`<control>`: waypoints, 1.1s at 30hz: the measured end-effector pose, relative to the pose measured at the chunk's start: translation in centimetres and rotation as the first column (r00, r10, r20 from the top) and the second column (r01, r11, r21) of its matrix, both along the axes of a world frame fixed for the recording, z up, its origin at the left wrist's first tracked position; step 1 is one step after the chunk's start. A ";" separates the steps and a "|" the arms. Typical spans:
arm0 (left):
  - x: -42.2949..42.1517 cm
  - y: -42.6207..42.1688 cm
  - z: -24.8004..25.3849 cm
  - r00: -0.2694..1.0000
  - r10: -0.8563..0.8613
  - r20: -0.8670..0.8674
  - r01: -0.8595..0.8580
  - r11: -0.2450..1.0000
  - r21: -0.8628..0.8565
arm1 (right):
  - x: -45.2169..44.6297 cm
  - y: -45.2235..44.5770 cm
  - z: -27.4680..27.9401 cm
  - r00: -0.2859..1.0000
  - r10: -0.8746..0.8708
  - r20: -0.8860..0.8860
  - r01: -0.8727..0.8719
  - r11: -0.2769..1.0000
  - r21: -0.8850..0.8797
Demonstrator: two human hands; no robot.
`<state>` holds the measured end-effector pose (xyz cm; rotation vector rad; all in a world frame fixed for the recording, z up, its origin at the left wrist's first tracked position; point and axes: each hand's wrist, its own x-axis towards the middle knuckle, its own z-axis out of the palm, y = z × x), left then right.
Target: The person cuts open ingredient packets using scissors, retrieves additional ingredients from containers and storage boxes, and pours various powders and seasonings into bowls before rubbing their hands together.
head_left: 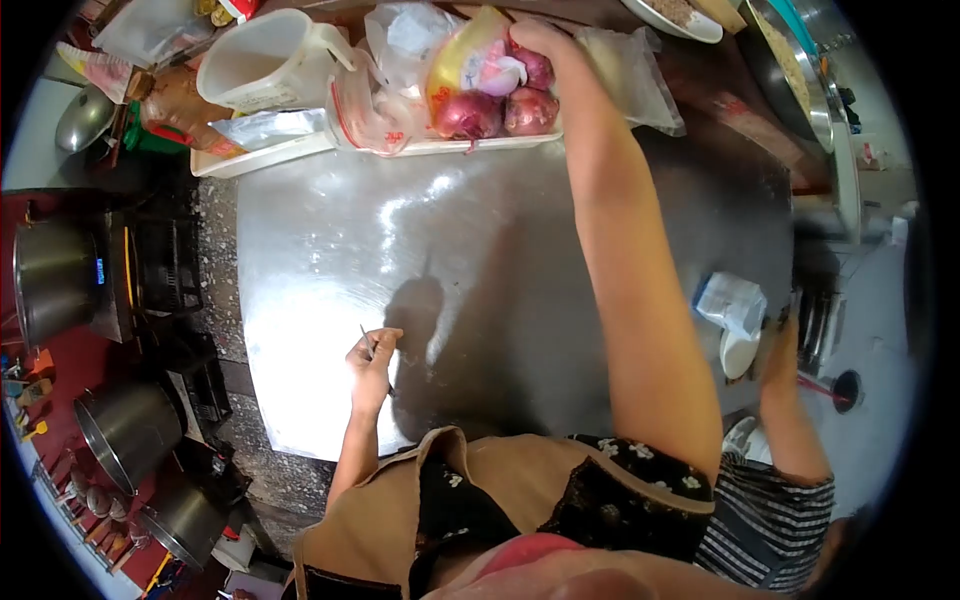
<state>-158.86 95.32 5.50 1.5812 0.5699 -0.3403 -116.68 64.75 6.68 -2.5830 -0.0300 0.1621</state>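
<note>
Over the metal table [480,250], my left hand [373,358] is closed around a thin, dark, pointed tool [367,342]; its exact kind is unclear. My right arm stretches to the far edge, where my right hand [540,40] rests at the red onions. One red onion [536,68] lies right beneath it, and its fingers are mostly hidden. Another red onion [468,115] and a third red onion [530,111] sit in front, beside a yellowish plastic bag [455,62]. All of these lie in a white tray [490,145].
A translucent pitcher [265,65] and a plastic bag with red print [375,110] stand left of the onions. A clear bag [640,80] lies to the right. At the right edge, another person's arm [785,400] is near a blue-white packet [732,303]. Metal pots [130,435] line the left.
</note>
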 end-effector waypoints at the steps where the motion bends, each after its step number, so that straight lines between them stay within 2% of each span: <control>1: 0.1 0.0 0.1 1.000 0.002 0.006 -0.002 1.000 0.008 | -0.2 0.5 0.1 0.999 -0.035 0.022 0.036 0.999 -0.036; 2: 0.0 -0.1 0.3 1.000 0.004 0.008 -0.004 1.000 0.013 | -0.5 0.8 0.3 0.997 -0.069 0.040 0.072 0.995 -0.074; 5: 0.2 -0.1 1.0 0.999 -0.014 0.038 0.012 0.999 0.046 | 0.8 -0.5 -1.7 0.994 -0.043 0.096 0.047 0.998 -0.036; 6: 0.1 -0.1 1.3 0.999 -0.017 0.039 0.016 0.999 0.045 | -1.3 -0.1 -0.5 0.994 -0.047 0.097 0.051 0.998 -0.037; 7: 0.2 -0.1 1.7 0.998 -0.039 0.057 0.036 0.998 0.058 | -4.4 0.3 0.6 0.935 -0.178 0.308 0.168 0.984 0.057; 8: 0.0 0.1 2.1 0.996 -0.060 0.072 0.055 0.996 0.073 | -8.3 1.0 1.5 0.817 -0.311 0.485 0.259 0.950 0.174; 10: -0.5 0.1 2.8 0.986 -0.093 0.135 0.082 0.993 0.082 | -17.1 2.7 2.1 0.741 -0.265 0.617 0.146 0.960 0.237; 11: -0.8 0.1 2.8 0.981 -0.102 0.167 0.091 0.993 0.075 | -22.2 4.7 1.5 0.779 -0.267 0.567 -0.023 0.892 0.452; 12: -1.3 0.1 2.9 0.975 -0.115 0.192 0.104 0.992 0.070 | -27.6 6.8 -0.1 0.911 -0.208 0.357 0.013 0.878 0.478; 13: -1.7 0.0 3.3 0.984 -0.084 0.157 0.087 0.996 -0.015 | -33.0 8.9 0.1 0.983 0.010 0.182 -0.122 0.782 0.611; 14: -1.8 -0.3 3.8 0.990 -0.052 0.131 0.065 0.993 -0.101 | -37.8 11.1 -0.7 0.987 0.159 0.019 -0.106 0.556 0.824; 15: -2.1 -0.7 4.4 0.996 -0.010 0.093 0.022 0.992 -0.123 | -41.7 12.9 0.5 0.949 0.251 -0.193 0.026 0.545 0.838; 16: -2.4 -1.2 3.9 0.984 0.006 0.180 -0.001 1.000 -0.028 | -44.6 14.7 1.6 0.967 0.254 -0.015 -0.161 0.656 0.738; 18: -3.6 -1.5 1.9 0.976 0.036 0.214 -0.042 0.999 0.025 | -48.6 17.0 3.1 0.925 0.308 -0.220 0.007 0.567 0.824; 19: -4.2 -1.0 1.4 0.988 0.047 0.146 -0.043 0.999 -0.031 | -49.6 17.4 2.8 0.923 0.327 -0.201 -0.020 0.563 0.826; 21: -5.5 0.1 2.5 0.986 -0.152 0.063 0.154 0.988 -0.030 | -51.1 18.5 1.4 0.984 0.155 -0.090 -0.026 0.622 0.783; 22: -6.2 0.8 3.0 0.957 -0.289 0.005 0.289 0.957 -0.018 | -51.6 18.9 0.7 0.984 0.154 -0.087 -0.026 0.613 0.790; 24: -8.2 1.8 1.7 0.914 -0.400 0.074 0.406 0.888 -0.216 | -52.4 18.9 -0.3 0.942 0.010 -0.336 0.295 0.455 0.840; 25: -8.8 2.1 3.5 0.906 -0.405 0.121 0.420 0.896 -0.144 | -52.4 18.2 -0.7 0.899 -0.055 -0.434 0.418 0.404 0.814; 26: -9.1 3.2 3.4 0.897 -0.420 0.136 0.438 0.887 -0.147 | -52.4 17.0 -1.2 0.844 -0.120 -0.523 0.529 0.345 0.775; 28: -9.4 5.8 3.0 0.803 -0.564 0.193 0.588 0.802 -0.102 | -53.0 13.8 -4.0 0.801 -0.410 -0.437 0.571 0.300 0.764; 29: -9.2 7.7 3.9 0.807 -0.560 0.187 0.588 0.790 -0.173 | -53.4 11.2 -6.1 0.732 -0.588 -0.343 0.609 0.340 0.717; 30: -9.1 9.8 4.6 0.792 -0.577 0.201 0.609 0.773 -0.181 | -53.8 8.8 -6.9 0.524 -0.737 -0.427 0.737 0.141 0.661; 31: -9.2 12.2 5.1 0.794 -0.579 0.184 0.606 0.774 -0.183 | -54.9 6.1 -7.9 0.457 -0.785 -0.419 0.722 0.053 0.690; 32: -8.6 14.7 5.3 0.793 -0.584 0.173 0.609 0.774 -0.175 | -56.4 2.6 -11.2 0.603 -0.791 -0.105 0.679 0.440 0.588; 33: -8.2 17.3 4.4 0.774 -0.592 0.224 0.626 0.770 -0.124 | -56.4 2.9 -9.9 0.406 -0.895 -0.183 0.756 0.217 0.618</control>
